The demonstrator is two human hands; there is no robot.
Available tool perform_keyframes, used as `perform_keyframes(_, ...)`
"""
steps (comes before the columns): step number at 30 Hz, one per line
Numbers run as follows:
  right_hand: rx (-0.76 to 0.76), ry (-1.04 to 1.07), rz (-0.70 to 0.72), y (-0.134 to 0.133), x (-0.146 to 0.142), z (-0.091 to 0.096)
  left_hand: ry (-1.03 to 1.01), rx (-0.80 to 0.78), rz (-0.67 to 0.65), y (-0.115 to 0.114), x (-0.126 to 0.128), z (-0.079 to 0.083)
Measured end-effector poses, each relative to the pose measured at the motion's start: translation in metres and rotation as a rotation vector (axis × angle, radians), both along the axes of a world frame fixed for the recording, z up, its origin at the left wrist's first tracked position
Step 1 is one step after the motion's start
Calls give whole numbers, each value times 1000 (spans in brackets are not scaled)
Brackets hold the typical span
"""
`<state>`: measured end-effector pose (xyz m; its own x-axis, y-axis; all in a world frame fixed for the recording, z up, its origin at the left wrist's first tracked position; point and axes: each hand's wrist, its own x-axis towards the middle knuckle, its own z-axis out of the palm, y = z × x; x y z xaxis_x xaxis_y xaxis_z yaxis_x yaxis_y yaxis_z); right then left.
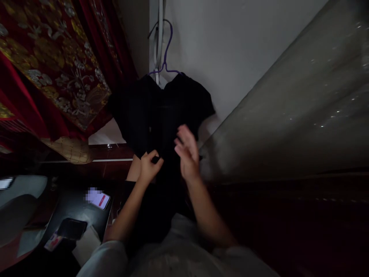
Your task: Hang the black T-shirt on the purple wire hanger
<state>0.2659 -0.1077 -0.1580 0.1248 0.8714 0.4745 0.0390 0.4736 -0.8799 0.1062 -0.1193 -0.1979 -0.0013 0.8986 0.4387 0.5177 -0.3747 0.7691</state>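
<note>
A black garment hangs on a purple hanger against a pale wall. My left hand pinches the garment's lower front, fingers closed on the dark cloth. My right hand hovers just to the right of it, in front of the garment, fingers spread and slightly blurred, holding nothing. The lower part of the garment merges into shadow below my hands.
A red and gold patterned curtain hangs at upper left. A dark table at lower left bears a lit phone and a dark phone. A grey shiny surface slants along the right.
</note>
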Motion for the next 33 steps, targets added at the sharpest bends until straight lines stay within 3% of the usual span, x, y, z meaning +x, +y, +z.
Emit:
perform_keyframes(3,-372,229,204,-24,-29,-38,-241,15,-7,-11,6,-12)
perform_keyframes(5,-445,201,238,-22,-36,-47,-383,-15,-39,-17,8,-14)
perform_keyframes(10,-360,85,171,-1,-38,-46,-617,-82,-37,-23,7,-14)
perform_keyframes(16,-322,107,98,-16,-36,-58,-680,-41,-5,-20,8,-20)
perform_keyframes(20,-233,-5,86,-16,-29,-62,-744,-54,1,-18,14,-20)
perform_keyframes(26,-65,-36,-25,-16,-30,-61,-781,-139,-18,-24,22,-13)
perform_keyframes(33,93,-201,-88,-20,-34,-67,-702,-153,-18,-24,11,-6)
